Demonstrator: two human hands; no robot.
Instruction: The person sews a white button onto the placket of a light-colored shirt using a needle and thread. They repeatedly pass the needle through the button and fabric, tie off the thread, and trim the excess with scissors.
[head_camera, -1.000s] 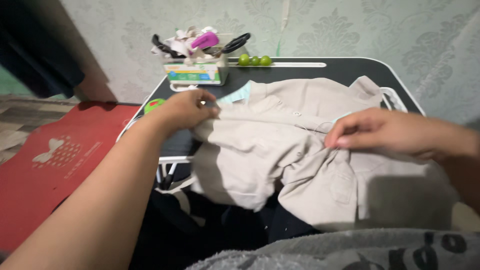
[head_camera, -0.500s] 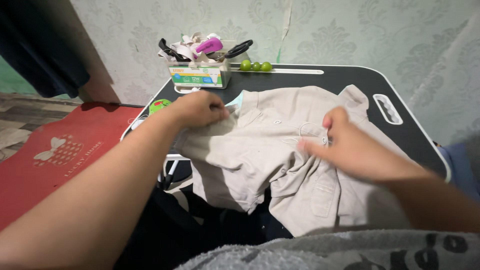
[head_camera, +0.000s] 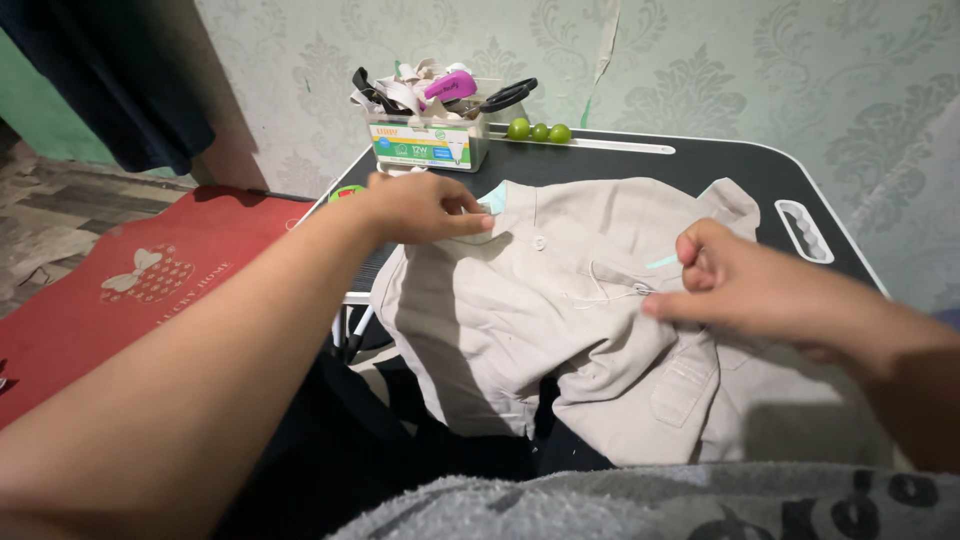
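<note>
A beige buttoned shirt (head_camera: 520, 310) lies spread over a small black folding table (head_camera: 640, 165) and hangs off its near edge. My left hand (head_camera: 420, 208) pinches the shirt's cloth near the collar at the upper left. My right hand (head_camera: 725, 285) is closed on the cloth at the shirt's middle, by a loop of pale thread (head_camera: 605, 290) lying on the fabric. I cannot make out a needle in its fingers.
A small cardboard box (head_camera: 428, 143) stuffed with black scissors (head_camera: 505, 97), a pink tool and scraps stands at the table's far left. Three green round fruits (head_camera: 538, 131) sit beside it. A red mat (head_camera: 120, 290) covers the floor on the left; patterned wall behind.
The view has shifted left and the shirt lies flatter. My right hand has drawn slightly right along the thread. My left hand keeps its hold near the collar.
</note>
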